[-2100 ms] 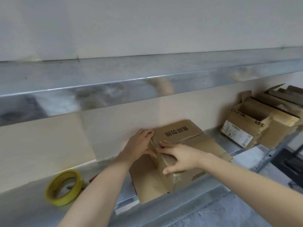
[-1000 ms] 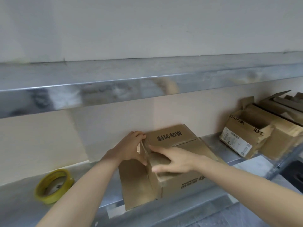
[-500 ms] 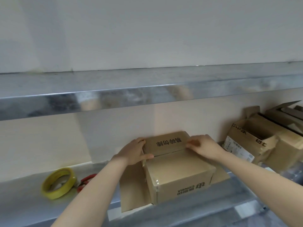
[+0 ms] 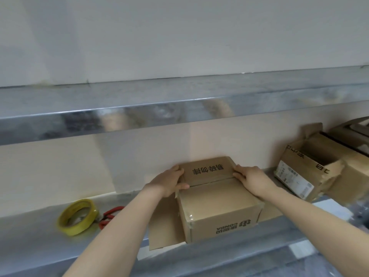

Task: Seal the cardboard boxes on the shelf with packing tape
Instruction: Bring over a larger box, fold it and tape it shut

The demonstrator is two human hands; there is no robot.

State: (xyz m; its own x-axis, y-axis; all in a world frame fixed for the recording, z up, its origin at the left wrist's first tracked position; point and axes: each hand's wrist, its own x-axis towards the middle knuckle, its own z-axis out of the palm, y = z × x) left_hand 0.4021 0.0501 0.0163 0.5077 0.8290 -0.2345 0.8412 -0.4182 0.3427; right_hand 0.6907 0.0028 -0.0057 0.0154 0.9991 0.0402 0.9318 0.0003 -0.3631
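A brown cardboard box point(image 4: 217, 204) with black printing stands on the metal shelf point(image 4: 40, 242), its top flaps folded shut and clear tape on its front left corner. My left hand point(image 4: 169, 181) grips the box's far left top edge, thumb on the top. At the far right top edge my right hand point(image 4: 249, 179) presses the flap. A flat piece of cardboard point(image 4: 163, 222) lies under and left of the box. The yellow tape roll point(image 4: 76, 216) lies flat on the shelf to the left, apart from both hands.
Red-handled scissors point(image 4: 109, 215) lie just right of the tape roll. An open cardboard box point(image 4: 307, 172) with a white label stands at the right, more cardboard behind it. An upper metal shelf point(image 4: 179, 110) overhangs closely above the boxes.
The box has been turned square to me. My right hand left the front corner and went to the far right top edge. My left hand stays at the far left edge.
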